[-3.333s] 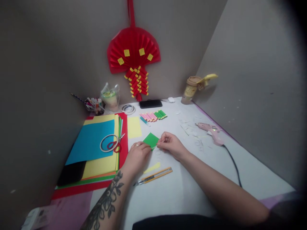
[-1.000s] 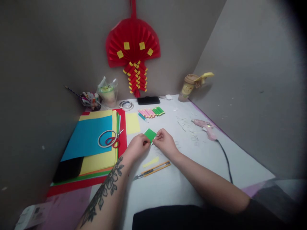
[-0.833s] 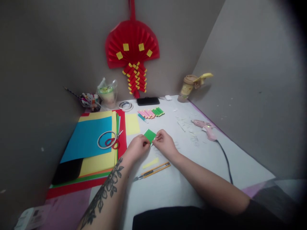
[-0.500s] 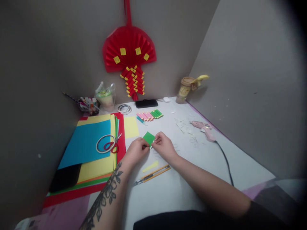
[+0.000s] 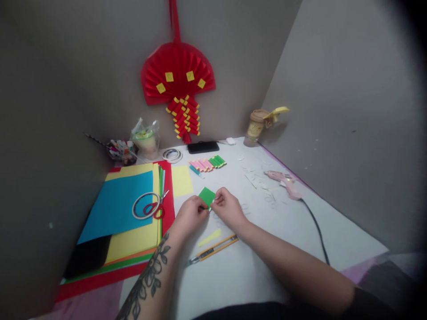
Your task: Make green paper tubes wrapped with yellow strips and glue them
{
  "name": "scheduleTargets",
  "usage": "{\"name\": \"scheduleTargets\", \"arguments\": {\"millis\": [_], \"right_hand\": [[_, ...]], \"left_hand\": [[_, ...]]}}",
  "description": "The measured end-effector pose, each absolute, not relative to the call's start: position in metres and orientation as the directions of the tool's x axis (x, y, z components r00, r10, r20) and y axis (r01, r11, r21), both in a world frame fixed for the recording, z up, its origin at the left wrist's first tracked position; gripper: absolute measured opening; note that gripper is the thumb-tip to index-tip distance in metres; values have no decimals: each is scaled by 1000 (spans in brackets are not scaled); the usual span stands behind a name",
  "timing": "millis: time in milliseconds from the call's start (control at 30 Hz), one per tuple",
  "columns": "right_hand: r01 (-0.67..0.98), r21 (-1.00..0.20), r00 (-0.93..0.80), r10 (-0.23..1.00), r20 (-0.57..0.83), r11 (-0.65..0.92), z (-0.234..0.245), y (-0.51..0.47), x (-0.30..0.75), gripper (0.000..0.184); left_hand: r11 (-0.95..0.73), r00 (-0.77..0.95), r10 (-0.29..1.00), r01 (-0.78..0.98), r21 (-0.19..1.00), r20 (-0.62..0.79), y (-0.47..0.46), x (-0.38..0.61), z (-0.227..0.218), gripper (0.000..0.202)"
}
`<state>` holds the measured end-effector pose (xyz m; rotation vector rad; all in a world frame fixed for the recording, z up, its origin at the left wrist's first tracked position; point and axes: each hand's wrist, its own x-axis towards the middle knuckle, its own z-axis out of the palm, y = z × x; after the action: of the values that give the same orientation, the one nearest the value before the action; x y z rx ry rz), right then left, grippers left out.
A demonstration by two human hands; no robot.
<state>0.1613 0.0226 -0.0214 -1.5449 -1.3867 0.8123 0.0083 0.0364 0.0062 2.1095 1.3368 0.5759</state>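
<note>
A small green paper square [image 5: 207,195] with a pale edge sits between my hands over the white table. My left hand [image 5: 192,212] pinches its lower left edge, thumb and fingers together. At its lower right edge, my right hand [image 5: 226,205] also pinches, fingers curled. The fingertips hide part of the near edge. Just in front lie a yellow paper strip [image 5: 209,238] and an orange utility knife [image 5: 213,250]. Beyond the square are pink paper rolls [image 5: 201,165] and green paper rolls [image 5: 218,161] with yellow ends, beside a small blue tube [image 5: 196,172].
Left, scissors [image 5: 158,210] and a tape roll [image 5: 133,209] lie on stacked coloured paper [image 5: 116,200]. A pink glue gun [image 5: 284,182] with a cord lies right, near paper scraps [image 5: 263,186]. Behind stand a phone [image 5: 203,147] and a cup [image 5: 255,128]; a red fan decoration [image 5: 178,75] hangs above.
The camera view has shifted slightly, so most things appear a little lower. Both hands keep their pinch on the green paper, with only slight finger movement.
</note>
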Motion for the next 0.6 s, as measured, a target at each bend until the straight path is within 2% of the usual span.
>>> {"name": "scheduleTargets", "arguments": {"millis": [300,433,600], "right_hand": [[411,-911,152,984,93,23,-20,20,161,17],[397,-914,75,989,124,85,-15,19,163,12],[544,-818,17,973,232,185,-6,20,172,4]], "left_hand": [[-302,351,935,723,621,45,35,15,3,13],[-315,365,930,726,612,46,34,16,5,14],[-319,375,926,722,614,40,35,16,3,12]]}}
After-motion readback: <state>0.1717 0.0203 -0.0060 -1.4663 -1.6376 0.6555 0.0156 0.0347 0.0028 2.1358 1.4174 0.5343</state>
